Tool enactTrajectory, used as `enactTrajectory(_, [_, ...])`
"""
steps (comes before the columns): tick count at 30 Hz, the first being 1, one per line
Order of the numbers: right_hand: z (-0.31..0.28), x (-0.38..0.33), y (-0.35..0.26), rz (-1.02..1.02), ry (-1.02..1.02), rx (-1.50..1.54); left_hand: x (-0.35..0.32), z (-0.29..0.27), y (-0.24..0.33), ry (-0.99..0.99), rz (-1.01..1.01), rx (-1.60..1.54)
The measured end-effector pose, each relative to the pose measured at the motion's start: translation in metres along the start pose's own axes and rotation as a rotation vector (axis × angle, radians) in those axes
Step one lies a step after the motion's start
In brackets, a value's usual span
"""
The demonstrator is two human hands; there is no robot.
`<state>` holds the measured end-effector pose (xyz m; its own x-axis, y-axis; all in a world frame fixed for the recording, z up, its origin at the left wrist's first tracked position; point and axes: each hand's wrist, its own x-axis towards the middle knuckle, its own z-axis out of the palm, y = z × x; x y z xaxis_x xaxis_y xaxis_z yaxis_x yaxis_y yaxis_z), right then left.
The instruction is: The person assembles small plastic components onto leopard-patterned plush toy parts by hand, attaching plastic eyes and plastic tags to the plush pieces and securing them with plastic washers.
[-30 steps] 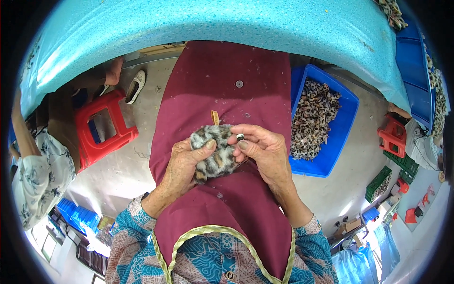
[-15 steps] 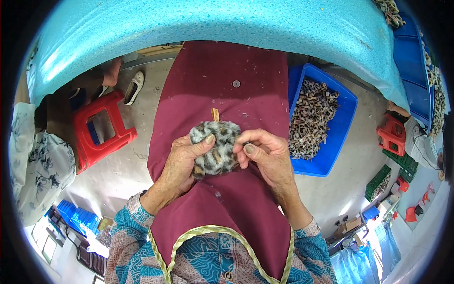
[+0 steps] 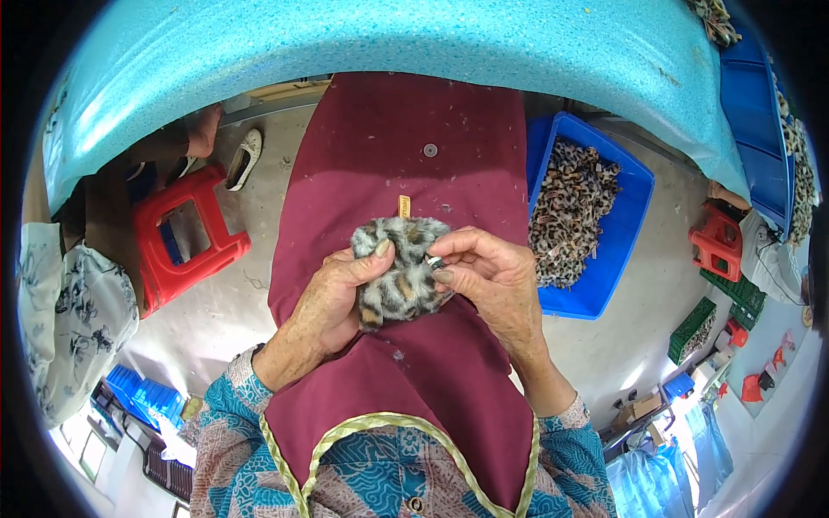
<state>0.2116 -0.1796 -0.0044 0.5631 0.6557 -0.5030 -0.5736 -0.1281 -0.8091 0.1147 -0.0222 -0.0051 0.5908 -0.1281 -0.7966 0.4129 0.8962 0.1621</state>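
Note:
A small spotted plush piece (image 3: 399, 281), grey-white fur with black and tan patches, is above my lap over the maroon apron. A yellowish fabric tag (image 3: 404, 206) sticks up from its far edge. My left hand (image 3: 341, 285) grips its left side, the thumb lying on top of the fur. At its right edge, my right hand (image 3: 492, 274) makes a pinch with thumb and forefinger. Something tiny and whitish shows between those fingertips, too small to name. Fur and fingers hide the plush piece's underside.
A blue bin (image 3: 615, 237) full of spotted plush pieces (image 3: 574, 211) stands on the floor to the right. Ahead, a turquoise cloth (image 3: 406, 39) covers the table. On the left are a red stool (image 3: 226, 246) and a person's clothed legs; another red stool (image 3: 716, 242) is far right.
The plush piece has shifted slightly right and tilted in my left hand. My right fingertips have closed in at its edge, where a whitish bit now shows.

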Motion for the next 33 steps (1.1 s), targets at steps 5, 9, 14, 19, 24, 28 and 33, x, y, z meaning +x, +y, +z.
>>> enactTrajectory(5, [0.003, 0.002, -0.002, -0.058, 0.041, -0.088, 0.002, 0.0, 0.0, 0.014, -0.005, 0.006])
enactTrajectory(9, [0.003, 0.002, -0.003, 0.032, 0.071, -0.032, 0.004, -0.003, -0.001, 0.025, -0.012, 0.045])
enactTrajectory(14, [0.001, 0.002, 0.002, -0.011, 0.077, -0.128, 0.005, 0.001, 0.0, 0.025, -0.012, 0.04])
enactTrajectory(19, [0.002, 0.002, 0.004, -0.049, 0.115, -0.148, 0.008, 0.002, -0.001, 0.027, 0.003, 0.053])
enactTrajectory(24, [0.002, -0.001, 0.001, -0.131, 0.095, -0.209, 0.008, 0.004, -0.002, 0.04, 0.021, 0.08])
enactTrajectory(28, [0.004, -0.001, -0.001, -0.106, 0.08, -0.286, 0.009, 0.002, -0.007, 0.063, 0.077, 0.113])
enactTrajectory(33, [0.004, -0.001, 0.002, -0.101, 0.116, -0.346, 0.004, 0.002, -0.01, 0.052, 0.185, 0.237])
